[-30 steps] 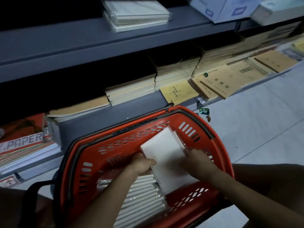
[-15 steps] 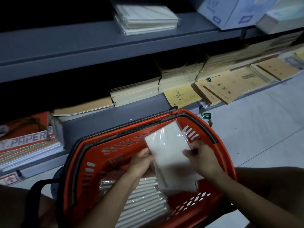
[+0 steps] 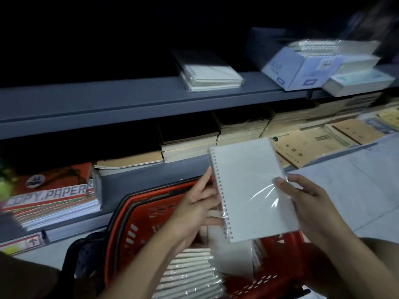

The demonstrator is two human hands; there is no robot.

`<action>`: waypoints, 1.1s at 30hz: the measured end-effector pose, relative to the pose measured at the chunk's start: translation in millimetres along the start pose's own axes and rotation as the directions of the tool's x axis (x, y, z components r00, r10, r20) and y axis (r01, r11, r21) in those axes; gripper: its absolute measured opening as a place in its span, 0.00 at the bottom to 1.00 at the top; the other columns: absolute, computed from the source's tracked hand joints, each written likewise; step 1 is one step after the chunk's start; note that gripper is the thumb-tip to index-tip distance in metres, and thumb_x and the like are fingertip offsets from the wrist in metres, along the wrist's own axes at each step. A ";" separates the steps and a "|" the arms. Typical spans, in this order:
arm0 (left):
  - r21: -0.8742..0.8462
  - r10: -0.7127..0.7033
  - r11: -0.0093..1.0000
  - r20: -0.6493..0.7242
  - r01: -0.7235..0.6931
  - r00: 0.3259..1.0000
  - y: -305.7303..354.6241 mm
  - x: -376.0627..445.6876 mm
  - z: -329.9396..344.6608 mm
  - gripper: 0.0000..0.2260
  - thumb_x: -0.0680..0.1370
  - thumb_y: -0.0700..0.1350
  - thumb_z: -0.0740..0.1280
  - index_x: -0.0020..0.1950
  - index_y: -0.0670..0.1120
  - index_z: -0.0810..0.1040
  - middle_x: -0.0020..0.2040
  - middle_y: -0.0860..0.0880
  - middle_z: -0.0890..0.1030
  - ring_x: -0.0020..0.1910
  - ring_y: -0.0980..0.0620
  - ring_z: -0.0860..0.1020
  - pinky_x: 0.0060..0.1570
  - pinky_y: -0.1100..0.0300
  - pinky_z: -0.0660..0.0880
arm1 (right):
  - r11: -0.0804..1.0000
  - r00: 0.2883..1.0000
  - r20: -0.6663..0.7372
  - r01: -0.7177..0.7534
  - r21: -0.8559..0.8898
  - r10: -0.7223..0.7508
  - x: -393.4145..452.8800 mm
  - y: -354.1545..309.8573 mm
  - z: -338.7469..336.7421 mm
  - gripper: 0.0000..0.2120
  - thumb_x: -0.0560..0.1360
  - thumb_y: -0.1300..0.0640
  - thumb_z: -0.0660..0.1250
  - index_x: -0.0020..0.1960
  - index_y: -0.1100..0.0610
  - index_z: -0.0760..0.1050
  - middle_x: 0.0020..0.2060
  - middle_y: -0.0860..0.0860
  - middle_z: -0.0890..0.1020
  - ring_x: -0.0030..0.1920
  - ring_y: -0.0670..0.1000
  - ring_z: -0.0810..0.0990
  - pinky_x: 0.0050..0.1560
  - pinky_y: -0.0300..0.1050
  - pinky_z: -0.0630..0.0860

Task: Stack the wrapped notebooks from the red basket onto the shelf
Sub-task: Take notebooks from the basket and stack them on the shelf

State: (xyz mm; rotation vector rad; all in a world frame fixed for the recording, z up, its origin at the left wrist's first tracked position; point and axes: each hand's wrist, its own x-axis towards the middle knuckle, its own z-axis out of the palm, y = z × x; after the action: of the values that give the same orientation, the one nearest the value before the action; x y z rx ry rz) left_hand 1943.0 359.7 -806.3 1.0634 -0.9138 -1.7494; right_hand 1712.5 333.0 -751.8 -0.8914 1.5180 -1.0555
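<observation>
Presently a wrapped notebook (image 3: 248,186) is held above the red basket (image 3: 138,214) by both hands. The right hand (image 3: 311,203) grips its right edge, with the thumb pressed on the glossy film of the cover and the fingers curled behind. The left hand (image 3: 194,208) is laid along the spiral-bound left edge, fingers fairly straight and touching the binding; whether anything is pinched there cannot be told. The notebook is tilted, its far end raised toward the shelving.

Below it, more wrapped notebooks (image 3: 190,275) are packed in a row inside the basket, partly hidden by the forearms and by the held notebook. The basket's far rim is set close against the lower shelf (image 3: 138,180).

On that lower shelf, stacks of tan exercise books (image 3: 187,145) are ranged behind the raised notebook, and brown-covered ledgers (image 3: 306,147) lie to the right, partly covered by the notebook's corner. Reams marked COPY PAPER (image 3: 51,197) are piled at the left.

On the upper shelf (image 3: 129,98) a small stack of wrapped notebooks (image 3: 209,76) is already laid. A blue-and-white box (image 3: 302,67) and a pale boxed pack (image 3: 358,83) sit to its right, blurred. A grey floor (image 3: 349,186) is seen at the right.
</observation>
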 end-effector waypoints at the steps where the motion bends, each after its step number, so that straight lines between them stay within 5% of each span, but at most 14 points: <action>1: 0.026 0.022 0.999 0.056 -0.024 0.998 15.6 -4.4 -0.8 0.31 0.80 0.40 0.66 0.77 0.64 0.60 0.61 0.44 0.83 0.59 0.41 0.82 0.54 0.39 0.80 | 0.998 1.000 0.015 -0.004 0.062 0.003 -3.6 -8.6 2.0 0.10 0.75 0.58 0.72 0.54 0.61 0.81 0.48 0.62 0.86 0.45 0.59 0.85 0.46 0.52 0.81; 4: 0.075 0.080 0.993 0.128 -0.090 0.989 49.9 -18.9 -0.3 0.30 0.80 0.41 0.66 0.76 0.64 0.61 0.61 0.43 0.83 0.56 0.39 0.83 0.45 0.42 0.82 | 0.986 0.998 0.067 -0.001 0.168 -0.010 -10.7 -30.6 13.6 0.14 0.76 0.57 0.71 0.59 0.62 0.80 0.50 0.59 0.87 0.52 0.59 0.85 0.53 0.52 0.81; 7: 0.115 0.235 0.967 -0.062 -0.227 0.970 65.1 -30.1 1.4 0.30 0.77 0.40 0.67 0.76 0.59 0.64 0.54 0.43 0.86 0.48 0.42 0.83 0.32 0.56 0.81 | 0.985 0.985 0.133 0.090 0.149 -0.110 -15.4 -52.8 26.3 0.11 0.79 0.58 0.66 0.59 0.59 0.81 0.51 0.54 0.87 0.55 0.56 0.85 0.57 0.51 0.79; 12: 0.100 0.395 0.918 -0.222 -0.383 0.891 85.9 -31.2 1.8 0.25 0.76 0.41 0.67 0.74 0.52 0.71 0.57 0.45 0.85 0.59 0.46 0.83 0.63 0.51 0.75 | 0.966 0.949 0.201 0.256 -0.036 -0.244 -24.3 -75.9 39.1 0.14 0.74 0.56 0.73 0.58 0.49 0.77 0.46 0.48 0.87 0.44 0.50 0.87 0.38 0.43 0.81; 17: 0.290 0.511 0.853 -0.295 -0.434 0.807 103.4 -20.7 6.3 0.17 0.80 0.40 0.65 0.67 0.52 0.76 0.56 0.53 0.86 0.54 0.58 0.84 0.51 0.69 0.77 | 0.948 0.931 0.184 0.298 0.112 -0.314 -17.2 -71.9 41.1 0.15 0.74 0.59 0.71 0.60 0.50 0.79 0.51 0.47 0.87 0.51 0.50 0.87 0.43 0.43 0.83; 19: 0.256 0.478 0.869 -0.219 -0.423 0.850 108.8 -17.2 2.4 0.17 0.81 0.39 0.63 0.68 0.53 0.74 0.57 0.54 0.85 0.43 0.56 0.85 0.42 0.67 0.79 | 0.940 0.925 0.196 0.293 0.174 -0.325 -12.7 -68.7 39.9 0.18 0.74 0.58 0.69 0.63 0.49 0.79 0.54 0.49 0.86 0.52 0.54 0.86 0.46 0.48 0.81; 21: 0.195 0.419 0.900 -0.133 -0.391 0.898 113.9 -15.8 0.5 0.21 0.81 0.40 0.65 0.72 0.55 0.69 0.62 0.54 0.83 0.35 0.49 0.83 0.37 0.60 0.80 | 0.934 0.905 0.244 0.312 0.173 -0.347 -9.2 -67.6 40.8 0.18 0.75 0.58 0.68 0.64 0.48 0.79 0.53 0.54 0.85 0.39 0.58 0.83 0.37 0.50 0.78; 24: 0.277 0.444 0.875 -0.133 -0.397 0.886 116.3 -10.3 -1.0 0.25 0.79 0.37 0.66 0.71 0.58 0.67 0.62 0.60 0.82 0.43 0.59 0.85 0.45 0.69 0.78 | 0.932 0.895 0.264 0.326 0.158 -0.359 -0.6 -68.5 44.0 0.16 0.77 0.59 0.66 0.62 0.46 0.80 0.50 0.60 0.83 0.27 0.56 0.74 0.30 0.45 0.75; 26: 0.297 0.482 0.856 -0.165 -0.423 0.860 115.9 -3.1 0.3 0.25 0.78 0.36 0.66 0.71 0.57 0.69 0.55 0.61 0.85 0.41 0.61 0.85 0.44 0.71 0.77 | 0.921 0.901 0.209 0.346 0.180 -0.380 8.2 -69.8 46.2 0.16 0.76 0.59 0.68 0.62 0.46 0.81 0.49 0.56 0.85 0.30 0.54 0.79 0.32 0.42 0.78; 30: 0.242 0.499 0.864 -0.299 -0.441 0.813 122.3 14.1 5.0 0.25 0.74 0.40 0.68 0.71 0.50 0.72 0.50 0.56 0.87 0.38 0.53 0.85 0.47 0.52 0.80 | 0.909 0.907 0.132 0.372 0.189 -0.399 34.7 -75.1 54.2 0.14 0.74 0.55 0.70 0.59 0.49 0.82 0.49 0.55 0.86 0.39 0.50 0.85 0.37 0.41 0.79; 33: 0.262 0.530 0.847 -0.346 -0.462 0.774 138.2 32.1 6.4 0.24 0.76 0.39 0.68 0.72 0.49 0.71 0.44 0.57 0.87 0.39 0.57 0.85 0.45 0.60 0.82 | 0.892 0.871 0.199 0.427 0.147 -0.450 59.9 -90.5 65.0 0.13 0.77 0.54 0.67 0.61 0.50 0.81 0.48 0.55 0.85 0.40 0.50 0.82 0.41 0.44 0.77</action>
State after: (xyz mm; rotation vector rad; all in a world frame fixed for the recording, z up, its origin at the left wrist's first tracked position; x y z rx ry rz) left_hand 1970.0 282.2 -690.3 1.1078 -0.9690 -0.9739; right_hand 1766.4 235.9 -691.2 -1.2805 1.0821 -1.2887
